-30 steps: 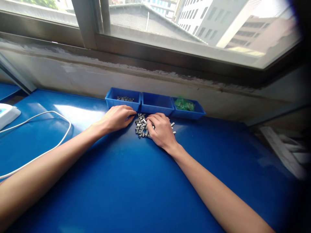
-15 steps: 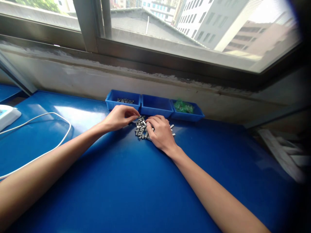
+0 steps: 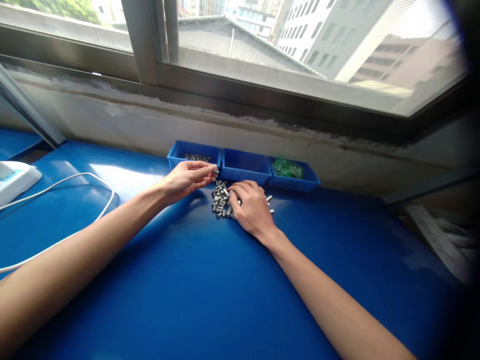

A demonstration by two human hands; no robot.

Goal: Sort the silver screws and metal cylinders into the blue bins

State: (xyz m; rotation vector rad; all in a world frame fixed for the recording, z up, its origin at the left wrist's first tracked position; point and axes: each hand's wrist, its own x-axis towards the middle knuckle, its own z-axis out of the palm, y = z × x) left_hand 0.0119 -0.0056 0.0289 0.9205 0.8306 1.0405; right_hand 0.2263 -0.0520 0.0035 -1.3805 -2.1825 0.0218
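Between thumb and fingertips, my left hand pinches a small silver bolt, just above a heap of loose metal pieces. That pile of bolts lies on the blue table. My right hand rests over the pile's right side, fingers curled down and thumb close to the index finger; what lies under its fingers is mostly hidden. Pale longer metal pieces poke out beyond its knuckles. Behind my left hand stands the left blue bin, with several small metal pieces in it.
Two more blue bins adjoin it: the middle bin shows a bare floor, and the right bin holds green plastic. A white cable loops across the table from a white power strip. A window wall rises behind.
My left hand has lifted from the pile's edge with a bolt in its fingertips. My right hand stays over the pile. The view has shifted slightly.
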